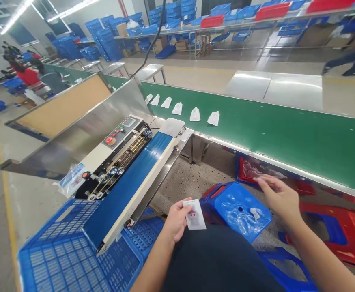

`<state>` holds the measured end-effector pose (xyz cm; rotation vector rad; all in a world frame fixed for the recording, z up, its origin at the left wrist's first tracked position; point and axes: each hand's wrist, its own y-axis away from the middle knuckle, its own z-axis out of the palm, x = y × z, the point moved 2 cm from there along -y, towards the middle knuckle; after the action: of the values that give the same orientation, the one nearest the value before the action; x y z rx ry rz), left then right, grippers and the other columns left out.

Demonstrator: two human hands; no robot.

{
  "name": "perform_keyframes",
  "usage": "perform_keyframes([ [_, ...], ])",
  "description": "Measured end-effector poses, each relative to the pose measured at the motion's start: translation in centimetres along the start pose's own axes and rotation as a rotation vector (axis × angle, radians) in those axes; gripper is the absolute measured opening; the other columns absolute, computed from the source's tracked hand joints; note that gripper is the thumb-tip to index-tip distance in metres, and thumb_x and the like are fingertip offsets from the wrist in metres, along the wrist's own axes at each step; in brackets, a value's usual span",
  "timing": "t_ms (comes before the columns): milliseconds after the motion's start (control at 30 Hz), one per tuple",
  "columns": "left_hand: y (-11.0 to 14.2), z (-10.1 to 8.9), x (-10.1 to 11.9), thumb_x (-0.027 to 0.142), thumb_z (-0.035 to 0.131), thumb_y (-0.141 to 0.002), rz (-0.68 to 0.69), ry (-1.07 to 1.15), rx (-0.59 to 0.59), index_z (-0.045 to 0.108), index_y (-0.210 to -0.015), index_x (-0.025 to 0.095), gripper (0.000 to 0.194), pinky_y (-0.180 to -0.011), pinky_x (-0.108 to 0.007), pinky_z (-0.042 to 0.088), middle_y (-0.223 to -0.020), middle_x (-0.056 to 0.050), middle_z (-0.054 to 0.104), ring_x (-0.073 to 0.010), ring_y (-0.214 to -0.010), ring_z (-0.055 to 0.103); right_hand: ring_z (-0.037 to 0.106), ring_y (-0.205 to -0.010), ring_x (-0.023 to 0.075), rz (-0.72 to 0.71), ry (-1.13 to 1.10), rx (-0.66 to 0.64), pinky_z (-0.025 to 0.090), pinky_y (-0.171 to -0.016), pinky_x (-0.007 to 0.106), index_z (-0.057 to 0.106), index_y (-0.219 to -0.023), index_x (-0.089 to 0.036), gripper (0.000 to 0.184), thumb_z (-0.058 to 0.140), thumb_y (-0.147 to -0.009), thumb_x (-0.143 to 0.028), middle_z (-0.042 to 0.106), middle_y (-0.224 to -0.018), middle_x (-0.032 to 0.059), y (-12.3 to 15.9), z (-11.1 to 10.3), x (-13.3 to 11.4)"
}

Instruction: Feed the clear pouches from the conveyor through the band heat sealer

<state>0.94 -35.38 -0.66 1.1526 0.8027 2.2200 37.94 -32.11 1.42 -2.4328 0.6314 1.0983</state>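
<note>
My left hand (175,221) holds a small clear pouch (194,215) with a pink-and-white item inside, just right of the near end of the sealing machine's blue belt (128,186). My right hand (279,196) hovers with fingers spread over a red bin (247,170) of clear bags under the conveyor, holding nothing. A blue stool (236,209) wrapped in plastic stands between my hands.
A long green conveyor (287,134) runs from upper left to right, carrying several white pouches (194,114). The sealer's control panel (119,132) has red buttons. A blue crate (64,251) sits below the belt's near end. Red stool (347,235) at right. People work far left.
</note>
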Motion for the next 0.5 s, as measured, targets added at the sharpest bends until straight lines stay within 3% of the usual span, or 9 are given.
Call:
perform_keyframes([
  [100, 0.0, 1.6, 1.0, 0.041, 0.092, -0.075, 0.083, -0.166, 0.007, 0.078, -0.117, 0.010, 0.054, -0.059, -0.029, 0.054, -0.075, -0.006, 0.074, -0.0170, -0.060, 0.065, 0.075, -0.107, 0.0297, -0.104, -0.205, -0.431, 0.058, -0.099, 0.043, 0.084, -0.091, -0.023, 0.039, 0.075, -0.086, -0.060, 0.079, -0.120, 0.0124, 3.1, 2.9, -7.4],
  [200, 0.1, 3.0, 2.1, 0.048, 0.087, -0.077, 0.171, -0.242, 0.024, 0.082, -0.112, 0.009, 0.052, -0.058, -0.027, 0.051, -0.074, -0.007, 0.075, -0.0165, -0.060, 0.064, 0.073, -0.113, 0.0297, -0.198, -0.245, -0.779, 0.056, -0.102, 0.044, 0.085, -0.090, -0.026, 0.034, 0.072, -0.091, -0.057, 0.077, -0.125, 0.0109, 5.8, 5.2, -12.7],
  [333, 0.9, 4.1, 3.0, 0.042, 0.081, -0.076, 0.240, -0.235, 0.005, 0.084, -0.104, 0.009, 0.042, -0.060, -0.025, 0.046, -0.081, -0.010, 0.078, -0.0161, -0.065, 0.064, 0.071, -0.118, 0.0305, -0.226, -0.199, -0.924, 0.059, -0.090, 0.040, 0.085, -0.091, -0.026, 0.032, 0.069, -0.092, -0.053, 0.075, -0.130, 0.0108, 6.9, 7.0, -15.5],
  [500, 1.9, 4.5, 2.8, 0.037, 0.076, -0.075, 0.241, -0.192, 0.027, 0.085, -0.100, 0.008, 0.039, -0.059, -0.025, 0.042, -0.074, -0.008, 0.075, -0.0145, -0.061, 0.059, 0.072, -0.114, 0.0296, -0.239, -0.127, -0.968, 0.059, -0.082, 0.038, 0.086, -0.088, -0.027, 0.027, 0.070, -0.088, -0.049, 0.074, -0.131, 0.0094, 6.8, 7.8, -15.8],
])
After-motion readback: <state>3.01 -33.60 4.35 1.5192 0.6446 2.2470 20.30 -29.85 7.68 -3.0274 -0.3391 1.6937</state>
